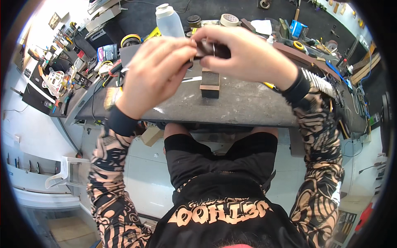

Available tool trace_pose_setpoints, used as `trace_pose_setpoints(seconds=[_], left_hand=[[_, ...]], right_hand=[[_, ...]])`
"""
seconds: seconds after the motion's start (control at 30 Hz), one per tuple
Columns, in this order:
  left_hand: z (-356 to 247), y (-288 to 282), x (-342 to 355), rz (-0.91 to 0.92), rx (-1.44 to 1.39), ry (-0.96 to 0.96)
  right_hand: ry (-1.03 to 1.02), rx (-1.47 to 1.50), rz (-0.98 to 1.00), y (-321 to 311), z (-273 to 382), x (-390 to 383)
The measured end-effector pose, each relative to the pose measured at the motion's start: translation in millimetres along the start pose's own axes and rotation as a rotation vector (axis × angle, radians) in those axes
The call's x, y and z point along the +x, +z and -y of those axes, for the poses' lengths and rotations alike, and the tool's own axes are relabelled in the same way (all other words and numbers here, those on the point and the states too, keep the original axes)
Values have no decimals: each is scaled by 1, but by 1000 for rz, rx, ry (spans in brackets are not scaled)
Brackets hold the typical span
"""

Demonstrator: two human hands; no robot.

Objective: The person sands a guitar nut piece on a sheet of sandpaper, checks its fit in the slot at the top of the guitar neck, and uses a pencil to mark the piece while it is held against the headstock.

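Both my hands are raised over the workbench, fingers closed on a small dark brown piece (221, 50) with a thin light line across it. My left hand (155, 74) grips its left end, fingertips near a small pale bit too small to identify. My right hand (246, 56) holds it from the right, fingers over the top and thumb underneath. The piece's left part is hidden by my fingers. Below them stands a dark block with a wooden band (210, 89) on the grey bench (248, 107). Behind my hands is a translucent white bottle (167, 22).
Tools and cords (72, 70) crowd the bench's left side. At the back are tape rolls (228, 19), jars (194, 20) and a blue packet (297, 29). More tools (333, 70) lie at the right. A white plastic chair (62, 173) stands low left, beside my legs.
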State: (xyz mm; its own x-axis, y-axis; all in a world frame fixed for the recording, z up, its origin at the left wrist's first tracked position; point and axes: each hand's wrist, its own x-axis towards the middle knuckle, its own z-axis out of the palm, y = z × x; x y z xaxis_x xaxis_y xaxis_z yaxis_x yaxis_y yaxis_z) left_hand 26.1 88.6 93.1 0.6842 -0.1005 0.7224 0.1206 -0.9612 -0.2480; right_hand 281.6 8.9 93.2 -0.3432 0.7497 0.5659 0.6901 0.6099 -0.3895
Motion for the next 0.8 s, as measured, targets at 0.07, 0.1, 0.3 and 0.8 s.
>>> trace_pose_setpoints(seconds=[0.07, 0.1, 0.3, 0.8], left_hand=[[1, 25, -32, -31, -19, -72], [2, 36, -42, -51, -25, -90], [1, 47, -58, -83, -138, -252], [-12, 47, -55, 23, -444, -626]], right_hand=[[64, 57, 23, 26, -12, -2], [76, 64, 0, 37, -20, -3], [202, -3, 87, 36, -9, 11], [248, 17, 169, 44, -18, 8]])
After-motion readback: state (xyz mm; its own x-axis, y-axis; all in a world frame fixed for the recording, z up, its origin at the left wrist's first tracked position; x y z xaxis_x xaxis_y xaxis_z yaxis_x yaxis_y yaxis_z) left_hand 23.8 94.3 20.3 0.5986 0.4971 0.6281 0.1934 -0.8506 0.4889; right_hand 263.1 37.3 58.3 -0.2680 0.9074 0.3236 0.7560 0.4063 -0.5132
